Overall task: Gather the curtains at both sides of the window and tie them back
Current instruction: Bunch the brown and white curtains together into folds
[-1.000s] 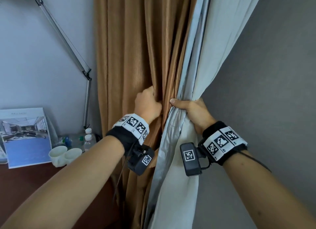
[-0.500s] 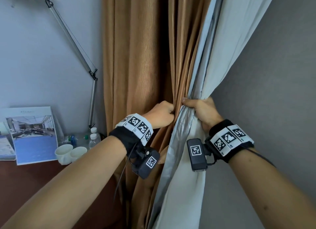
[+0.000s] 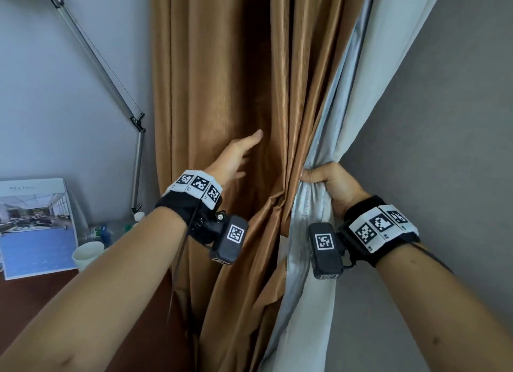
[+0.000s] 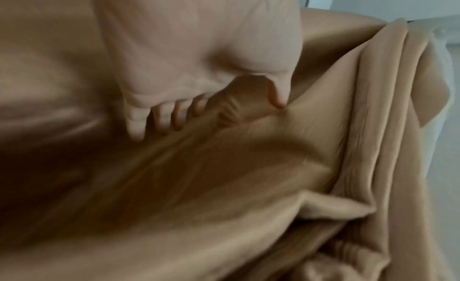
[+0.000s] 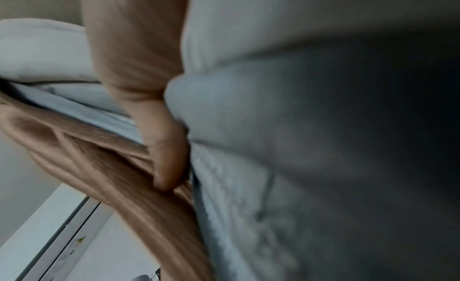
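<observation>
1. The brown curtain (image 3: 222, 80) hangs in long vertical folds down the middle of the head view, against the pale wall (image 3: 69, 107), with its grey lining (image 3: 347, 107) drawn along its right edge.
2. The right hand (image 3: 330, 185) is to the right of the curtain, fingers curled tight round a bunched fistful of the grey lining and the brown folds next to it; the right wrist view shows the thumb (image 5: 161, 147) pressed against the gathered cloth.
3. The left hand (image 3: 236, 160) lies flat on the front of the curtain, left of the bunch, fingers (image 4: 137, 125) straight and spread, holding nothing, fingertips touching the fabric.
4. Below the right hand's grip the curtain creases and flares outward.
5. Left of the curtain a metal lamp arm (image 3: 111, 80) slants down the wall.
6. Further left, on a dark wooden desk (image 3: 33, 302), stand a brochure (image 3: 36, 227), a white cup (image 3: 87, 253) and small bottles (image 3: 102, 230).
</observation>
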Action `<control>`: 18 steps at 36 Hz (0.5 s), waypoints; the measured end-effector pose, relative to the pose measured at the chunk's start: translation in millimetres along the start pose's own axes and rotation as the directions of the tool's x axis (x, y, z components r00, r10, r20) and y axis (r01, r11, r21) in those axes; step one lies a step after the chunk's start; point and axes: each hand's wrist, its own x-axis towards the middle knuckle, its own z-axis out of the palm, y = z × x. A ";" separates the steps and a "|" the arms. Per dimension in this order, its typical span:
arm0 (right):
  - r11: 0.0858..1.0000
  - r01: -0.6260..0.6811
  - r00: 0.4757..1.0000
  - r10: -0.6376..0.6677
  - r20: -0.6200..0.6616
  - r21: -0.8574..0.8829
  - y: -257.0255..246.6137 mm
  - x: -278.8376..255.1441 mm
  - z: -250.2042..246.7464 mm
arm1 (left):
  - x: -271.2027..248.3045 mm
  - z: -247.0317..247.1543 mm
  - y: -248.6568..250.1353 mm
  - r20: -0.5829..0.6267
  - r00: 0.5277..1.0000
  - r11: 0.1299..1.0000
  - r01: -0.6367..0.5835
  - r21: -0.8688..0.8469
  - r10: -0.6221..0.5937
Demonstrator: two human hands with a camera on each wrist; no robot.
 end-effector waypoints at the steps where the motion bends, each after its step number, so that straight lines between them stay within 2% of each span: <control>1: 1.000 0.007 1.000 -0.007 0.028 0.003 -0.3 -0.5 0.4 | 0.3 6.9 -1.4 0.039 0.999 0.999 0.016 -0.038 -0.014; 5: 0.998 -0.026 0.992 0.020 0.122 0.049 -0.3 -1.9 -1.1 | 1.2 30.6 -3.0 0.206 0.978 0.981 0.020 -0.192 0.021; 9: 0.994 -0.066 0.982 0.049 0.184 0.088 -2.1 -2.8 -4.0 | 2.2 40.9 -4.2 0.267 0.961 0.953 0.011 -0.302 0.074; 12: 0.997 -0.038 0.990 0.028 0.139 0.067 -3.4 -2.2 -2.8 | 5.6 34.3 -4.8 0.236 0.969 0.965 -0.015 -0.261 0.079; 15: 0.998 -0.021 0.995 0.015 0.094 0.064 -1.5 1.5 -4.8 | 6.2 30.5 -4.7 0.299 0.954 0.983 0.026 -0.181 0.030; 18: 0.999 -0.007 0.996 0.003 0.085 0.046 -0.1 3.9 -4.1 | 8.5 26.6 -4.4 0.241 0.970 0.990 0.007 -0.140 0.028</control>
